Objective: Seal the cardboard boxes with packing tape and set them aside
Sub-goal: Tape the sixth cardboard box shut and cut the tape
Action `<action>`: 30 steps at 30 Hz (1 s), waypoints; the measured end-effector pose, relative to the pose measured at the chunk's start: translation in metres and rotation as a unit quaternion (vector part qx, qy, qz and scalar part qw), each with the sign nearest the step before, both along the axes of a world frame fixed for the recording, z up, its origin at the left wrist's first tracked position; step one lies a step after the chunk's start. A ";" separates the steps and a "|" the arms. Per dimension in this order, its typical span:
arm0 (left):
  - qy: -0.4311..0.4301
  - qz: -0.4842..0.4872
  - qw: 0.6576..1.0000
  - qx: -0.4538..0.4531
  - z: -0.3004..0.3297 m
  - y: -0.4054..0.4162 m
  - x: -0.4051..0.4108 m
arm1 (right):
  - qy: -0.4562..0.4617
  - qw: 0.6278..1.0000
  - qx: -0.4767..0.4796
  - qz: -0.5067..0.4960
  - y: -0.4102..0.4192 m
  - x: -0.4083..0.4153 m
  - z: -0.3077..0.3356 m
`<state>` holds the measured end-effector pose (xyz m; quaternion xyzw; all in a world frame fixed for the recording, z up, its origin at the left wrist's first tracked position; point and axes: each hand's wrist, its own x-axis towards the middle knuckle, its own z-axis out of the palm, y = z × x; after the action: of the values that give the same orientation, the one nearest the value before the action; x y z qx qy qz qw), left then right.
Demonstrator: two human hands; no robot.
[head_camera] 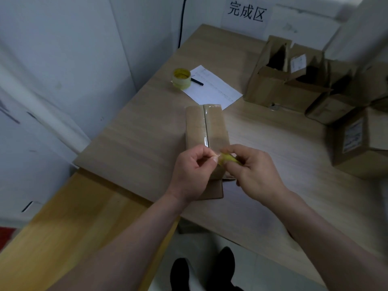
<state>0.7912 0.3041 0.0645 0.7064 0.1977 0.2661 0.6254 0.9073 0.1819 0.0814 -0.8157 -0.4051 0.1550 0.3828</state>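
Observation:
A long cardboard box (204,127) lies on the wooden table (147,131) in front of me, with clear tape running along its top seam. My right hand (255,171) grips a yellowish tape roll (228,159) over the near end of the box. My left hand (192,171) pinches the tape's free end beside the roll, thumb against forefinger. The near end of the box is hidden under both hands.
A second yellow tape roll (181,78) stands at the back beside a paper sheet (214,87) with a black pen (197,81). Open cardboard boxes (279,80) crowd the back right, and a labelled box (361,141) stands at the right. A wall sign (246,13) hangs behind.

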 end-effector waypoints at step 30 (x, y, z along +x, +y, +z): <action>0.105 0.117 0.981 0.115 -0.037 -0.019 -0.037 | -0.225 0.933 -0.276 0.043 -0.053 0.019 0.013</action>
<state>0.7537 0.2853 0.0278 0.7695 0.3119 0.2824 0.4804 0.9259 0.1293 0.0940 -0.8844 -0.4567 0.0894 0.0341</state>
